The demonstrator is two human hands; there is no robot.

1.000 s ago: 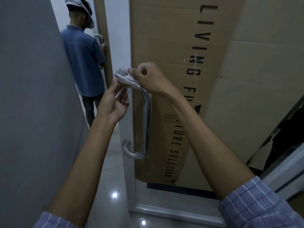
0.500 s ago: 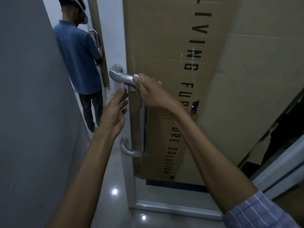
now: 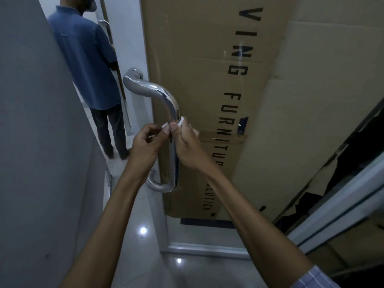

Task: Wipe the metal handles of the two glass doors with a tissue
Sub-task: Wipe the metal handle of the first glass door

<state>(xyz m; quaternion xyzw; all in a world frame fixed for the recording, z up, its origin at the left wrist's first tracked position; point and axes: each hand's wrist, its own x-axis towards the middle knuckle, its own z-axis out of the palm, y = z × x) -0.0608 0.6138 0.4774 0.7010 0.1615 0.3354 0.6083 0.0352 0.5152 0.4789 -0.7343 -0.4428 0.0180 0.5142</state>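
Both forearms reach up from the lower frame to mid-frame. Left hand point(image 3: 145, 142) pinches one end of the tissue point(image 3: 180, 122); right hand point(image 3: 188, 145) is curled round the bar, holding the other end. Tissue looped round the near handle point(image 3: 166, 113), just below its upper bend. Bar's long axis vertical, running down between the hands, both equally near. Next stroke likely downward. Second handle point(image 3: 106, 24) upper left, beyond, by another person point(image 3: 87, 59).

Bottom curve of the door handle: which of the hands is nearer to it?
Left. The left hand is beside the handle, just above its bottom curve. The right hand grips the tissue on the bar higher up.
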